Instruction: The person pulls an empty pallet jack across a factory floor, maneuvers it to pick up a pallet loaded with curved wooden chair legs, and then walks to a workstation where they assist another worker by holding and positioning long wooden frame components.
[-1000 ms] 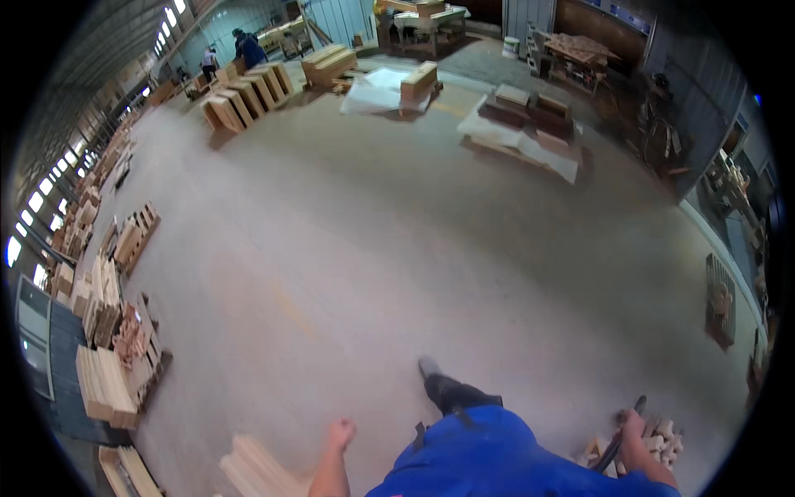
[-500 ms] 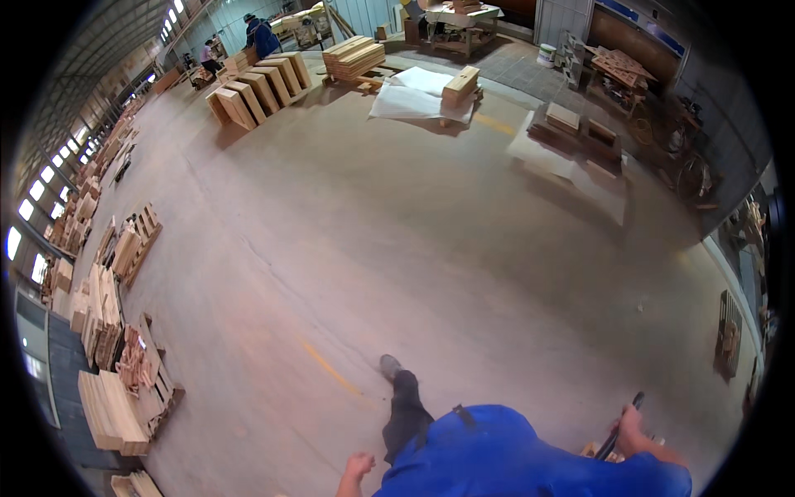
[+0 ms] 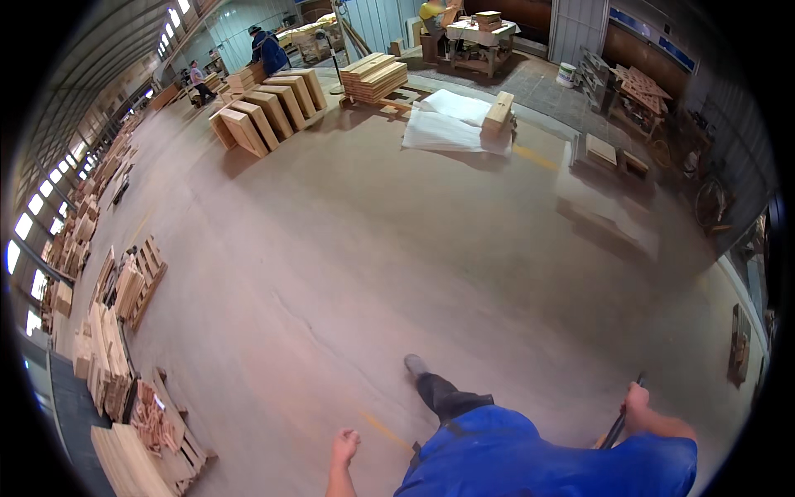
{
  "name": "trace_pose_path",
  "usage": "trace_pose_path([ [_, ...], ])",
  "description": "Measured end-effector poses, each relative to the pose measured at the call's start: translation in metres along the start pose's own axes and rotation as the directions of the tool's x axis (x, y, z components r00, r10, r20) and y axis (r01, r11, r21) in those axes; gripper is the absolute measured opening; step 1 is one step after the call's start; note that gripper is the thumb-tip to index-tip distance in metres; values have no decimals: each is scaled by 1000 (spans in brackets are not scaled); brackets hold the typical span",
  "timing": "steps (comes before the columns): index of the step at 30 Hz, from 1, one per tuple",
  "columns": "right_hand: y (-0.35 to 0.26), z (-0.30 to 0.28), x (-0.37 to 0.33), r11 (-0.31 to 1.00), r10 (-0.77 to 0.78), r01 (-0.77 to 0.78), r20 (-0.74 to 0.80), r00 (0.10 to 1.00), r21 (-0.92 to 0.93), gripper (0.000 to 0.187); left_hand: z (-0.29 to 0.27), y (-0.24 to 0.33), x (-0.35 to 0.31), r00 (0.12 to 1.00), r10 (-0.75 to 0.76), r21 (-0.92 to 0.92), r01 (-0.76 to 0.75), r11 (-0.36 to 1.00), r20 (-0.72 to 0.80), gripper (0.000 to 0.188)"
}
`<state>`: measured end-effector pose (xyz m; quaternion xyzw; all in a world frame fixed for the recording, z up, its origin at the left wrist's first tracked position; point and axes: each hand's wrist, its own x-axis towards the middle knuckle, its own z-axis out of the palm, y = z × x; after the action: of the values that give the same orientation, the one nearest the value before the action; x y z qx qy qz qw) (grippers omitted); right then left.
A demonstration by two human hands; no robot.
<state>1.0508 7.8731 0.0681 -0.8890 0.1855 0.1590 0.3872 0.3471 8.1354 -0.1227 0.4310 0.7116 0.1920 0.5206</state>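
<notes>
My left hand (image 3: 345,446) hangs out to the side above the concrete floor, its fingers loosely curled with nothing seen in them. On the other side, my right hand (image 3: 636,399) is wrapped round a black bar-shaped handle (image 3: 615,431) that slants down beside my body. What the handle belongs to is hidden behind my blue shirt (image 3: 530,455); only a sliver of light wood shows next to it. One of my legs (image 3: 443,396) is stretched forward on the floor.
Wooden frames (image 3: 273,108) stand in a row ahead, beside stacked boards (image 3: 373,79). White sheeting (image 3: 447,120) lies under a timber block. Loaded pallets (image 3: 145,277) line the left. A person in dark blue (image 3: 267,51) is at the far left; another wears yellow (image 3: 431,10).
The stacks ahead have shifted right and lower in view, and the left pallets lower. My left hand has risen slightly. My right hand keeps its hold on the black handle.
</notes>
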Motion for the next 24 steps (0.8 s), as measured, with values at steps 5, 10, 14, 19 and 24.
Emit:
trace_pose_path([
  [5, -78, 108, -76, 999, -12, 10, -57, 998, -34, 26, -64, 1, 102, 997, -68, 71, 66, 995, 30, 30],
  [10, -153, 241, -193, 988, -73, 66, -43, 996, -141, 28, -135, -42, 175, 979, -140, -64, 151, 987, 146, 27],
  [14, -197, 349, -262, 990, -77, 74, -16, 997, -116, 28, -189, -36, 241, 961, -224, 80, 213, 974, 161, 21],
  [19, -262, 489, -349, 984, -155, 161, 78, 985, -79, 27, -290, -39, 342, 963, -219, 427, 134, 894, 156, 24],
  [24, -319, 613, -440, 978, -203, 207, 207, 957, 2, 27, -408, 45, 488, 955, -291, 98, 295, 951, -50, 34],
])
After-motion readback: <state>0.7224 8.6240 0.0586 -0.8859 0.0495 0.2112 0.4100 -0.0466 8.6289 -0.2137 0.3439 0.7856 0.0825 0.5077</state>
